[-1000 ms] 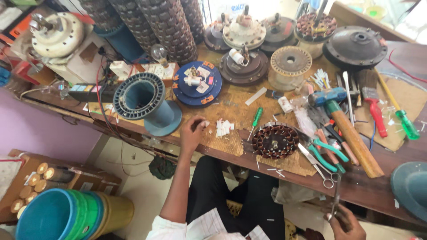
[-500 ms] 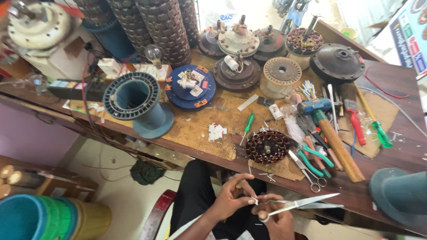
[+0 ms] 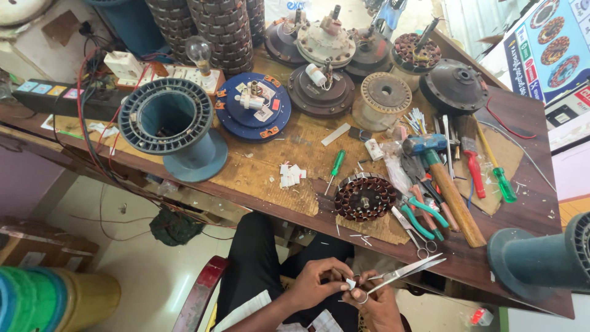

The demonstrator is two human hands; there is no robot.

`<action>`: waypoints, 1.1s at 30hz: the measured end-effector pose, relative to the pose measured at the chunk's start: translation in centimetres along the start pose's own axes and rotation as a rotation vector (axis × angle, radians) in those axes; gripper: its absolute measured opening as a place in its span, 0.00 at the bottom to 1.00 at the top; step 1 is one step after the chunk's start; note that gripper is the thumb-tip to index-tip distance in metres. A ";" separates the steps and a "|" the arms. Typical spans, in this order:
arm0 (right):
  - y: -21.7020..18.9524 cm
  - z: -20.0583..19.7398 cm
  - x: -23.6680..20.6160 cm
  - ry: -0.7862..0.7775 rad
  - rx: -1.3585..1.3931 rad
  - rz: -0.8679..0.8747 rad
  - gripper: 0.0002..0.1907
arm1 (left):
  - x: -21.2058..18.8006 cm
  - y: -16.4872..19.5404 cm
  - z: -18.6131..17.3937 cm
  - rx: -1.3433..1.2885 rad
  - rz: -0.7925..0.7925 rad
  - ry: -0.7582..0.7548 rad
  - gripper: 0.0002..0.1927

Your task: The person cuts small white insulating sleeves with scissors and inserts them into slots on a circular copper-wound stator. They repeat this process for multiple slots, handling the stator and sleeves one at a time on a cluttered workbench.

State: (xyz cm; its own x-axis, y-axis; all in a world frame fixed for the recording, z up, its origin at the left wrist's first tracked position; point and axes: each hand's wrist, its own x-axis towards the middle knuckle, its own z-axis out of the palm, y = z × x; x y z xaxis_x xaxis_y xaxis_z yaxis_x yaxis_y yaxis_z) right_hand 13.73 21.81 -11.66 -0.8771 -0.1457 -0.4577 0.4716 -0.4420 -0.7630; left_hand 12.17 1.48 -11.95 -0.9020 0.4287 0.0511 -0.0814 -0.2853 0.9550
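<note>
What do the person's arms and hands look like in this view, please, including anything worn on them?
Both arms are bare as far as the picture shows: no sleeves, gloves, watch or bracelets are visible. The left hand and right hand have bare fingers, and I can make out no rings, though they are small in view. Below them are dark trousers.

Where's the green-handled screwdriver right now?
Head view: the green-handled screwdriver lies on the workbench near its middle, between the small pile of white paper bits on its left and the wound stator just below right.
</note>
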 end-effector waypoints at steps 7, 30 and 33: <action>0.6 0.2 0.4 -0.009 -0.281 -0.089 0.17 | 0.2 -0.5 -1.1 -0.174 -0.351 -0.040 0.10; -6.0 3.9 0.0 0.043 -0.722 -0.410 0.13 | 3.2 6.5 -0.4 0.091 0.095 0.160 0.08; -5.6 3.5 0.1 -0.031 -0.793 -0.194 0.16 | 4.3 6.8 -1.4 0.089 0.003 0.235 0.09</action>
State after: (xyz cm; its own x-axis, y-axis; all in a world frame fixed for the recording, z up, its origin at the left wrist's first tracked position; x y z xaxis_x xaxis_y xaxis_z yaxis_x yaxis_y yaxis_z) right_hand 10.73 21.21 -5.83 -0.9464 -0.1604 -0.2803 0.2253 0.2940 -0.9289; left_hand 7.14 0.20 -5.61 -0.9769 0.2135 -0.0057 -0.0505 -0.2050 0.9775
